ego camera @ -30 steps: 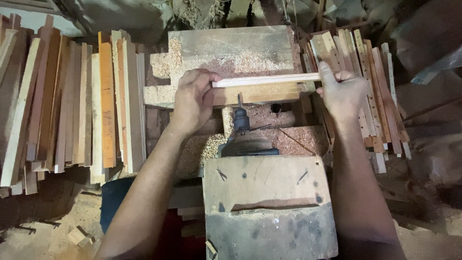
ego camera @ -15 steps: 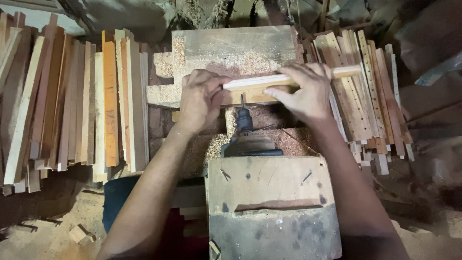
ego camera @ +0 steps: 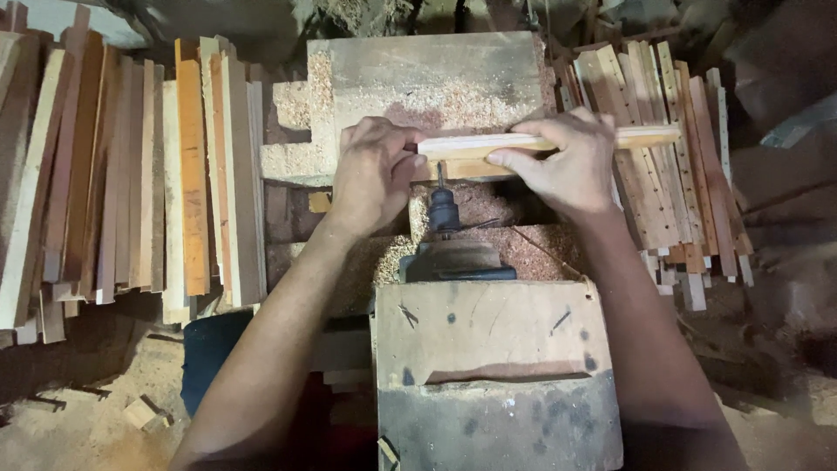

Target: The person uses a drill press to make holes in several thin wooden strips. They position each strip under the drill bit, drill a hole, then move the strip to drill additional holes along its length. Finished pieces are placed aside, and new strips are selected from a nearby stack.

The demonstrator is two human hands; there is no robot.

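Both hands, left hand and right hand, clenched the wooden strip across the sawdust-covered block's near edge against the drill bit, apparently mid-drilling, undrilled slats remaining.

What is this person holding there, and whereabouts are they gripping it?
A thin wooden strip, held level: left hand at its left end, right hand around its middle.

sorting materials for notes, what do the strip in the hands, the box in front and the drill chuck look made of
Strip: pale bare wood, unfinished, with straight grain lines; left hand and right hand grip it.
Box: rough worn wood, apparently unpainted; knots, dark stains and scratches show.
Drill chuck: probably dark metal, dull and dusty; too small to be sure.
Sawdust on the block behind fits wood.
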